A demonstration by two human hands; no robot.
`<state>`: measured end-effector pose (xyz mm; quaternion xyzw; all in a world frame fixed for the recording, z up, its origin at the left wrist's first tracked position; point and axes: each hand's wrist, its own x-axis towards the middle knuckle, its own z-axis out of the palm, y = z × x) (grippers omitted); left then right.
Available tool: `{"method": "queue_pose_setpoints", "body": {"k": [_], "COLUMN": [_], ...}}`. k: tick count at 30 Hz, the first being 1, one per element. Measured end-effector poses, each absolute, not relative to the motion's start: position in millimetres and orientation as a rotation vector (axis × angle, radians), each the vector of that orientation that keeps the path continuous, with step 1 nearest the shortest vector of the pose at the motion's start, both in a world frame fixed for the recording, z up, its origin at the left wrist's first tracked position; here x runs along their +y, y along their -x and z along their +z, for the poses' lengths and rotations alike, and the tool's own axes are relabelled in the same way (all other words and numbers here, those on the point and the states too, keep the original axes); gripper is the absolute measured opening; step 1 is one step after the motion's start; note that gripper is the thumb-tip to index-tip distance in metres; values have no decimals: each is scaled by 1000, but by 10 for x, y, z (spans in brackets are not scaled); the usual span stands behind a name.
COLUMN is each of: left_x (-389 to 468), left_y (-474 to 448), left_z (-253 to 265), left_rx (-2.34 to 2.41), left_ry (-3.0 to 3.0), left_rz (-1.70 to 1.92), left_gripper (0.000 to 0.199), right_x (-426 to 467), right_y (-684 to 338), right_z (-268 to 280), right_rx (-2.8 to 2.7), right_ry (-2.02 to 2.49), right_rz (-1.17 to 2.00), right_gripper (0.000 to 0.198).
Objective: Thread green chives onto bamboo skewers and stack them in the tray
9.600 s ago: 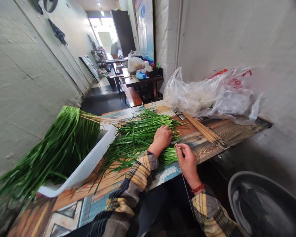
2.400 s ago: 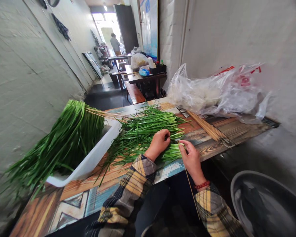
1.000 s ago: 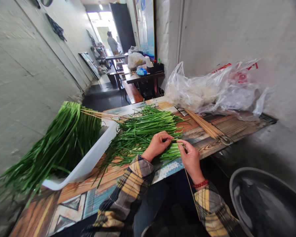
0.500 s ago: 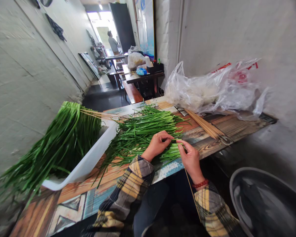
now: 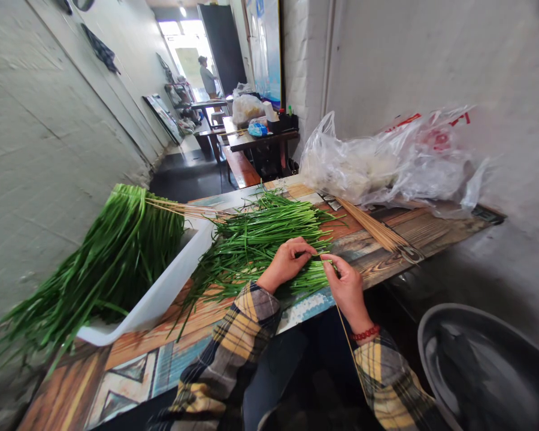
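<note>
Over the near edge of a loose pile of green garlic chives [image 5: 269,233], my two hands face each other, fingertips close together. My left hand [image 5: 288,264] is closed in a pinch on a chive stalk near its pale cut end. A thin wooden skewer [image 5: 349,346] slants down from my right hand [image 5: 347,288] along the forearm; thumb and forefinger pinch around its upper part beside the chive. The skewer's tip is too small to make out. More chives [image 5: 130,245], hanging in a thick row from several skewers, rest over a white tray [image 5: 161,302] on the left.
A bundle of bare skewers [image 5: 372,227] lies right of the pile. Behind it sit clear plastic bags [image 5: 386,161] against the wall. A grey basin [image 5: 480,371] stands low at right. Farther off are a dark table [image 5: 256,140], a bench [image 5: 241,167] and a person [image 5: 207,78].
My hands hold almost the same place, with only slight finger movement at the chive. The person far off has shifted a little to the right.
</note>
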<state>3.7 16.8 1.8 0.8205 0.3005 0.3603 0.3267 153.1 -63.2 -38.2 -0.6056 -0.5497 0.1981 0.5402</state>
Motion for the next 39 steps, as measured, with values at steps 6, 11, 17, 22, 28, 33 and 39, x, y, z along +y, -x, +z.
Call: {"method": "queue_pose_setpoints", "body": {"k": [6, 11, 17, 22, 28, 33, 39], "left_x": [173, 167, 154, 139, 103, 134, 282], "left_y": [-44, -44, -41, -58, -67, -39, -49], "left_z": [15, 13, 7, 26, 75, 60, -76], "left_rx": [815, 852, 928, 948, 915, 851, 1126], "left_ry": [-2197, -2253, -2320, -2362, -2418, -2366, -2261], "left_rz": [951, 937, 881, 849, 783, 814, 951], "left_gripper": [17, 18, 18, 18, 22, 26, 26], "right_x": [-617, -621, -632, -624, -621, -633, -627], "right_y": [-1556, -1561, -1538, -1539, -1535, -1517, -1517], "right_z": [-410, -381, -355, -382, -402, -384, -413], "right_rx": [-1273, -1329, -1305, -1297, -1272, -1268, -1276], "right_ry": [1492, 1468, 1497, 1501, 1500, 1480, 1494], "right_rz": [490, 506, 472, 454, 458, 437, 454], "right_gripper": [44, 37, 32, 31, 26, 25, 30]}}
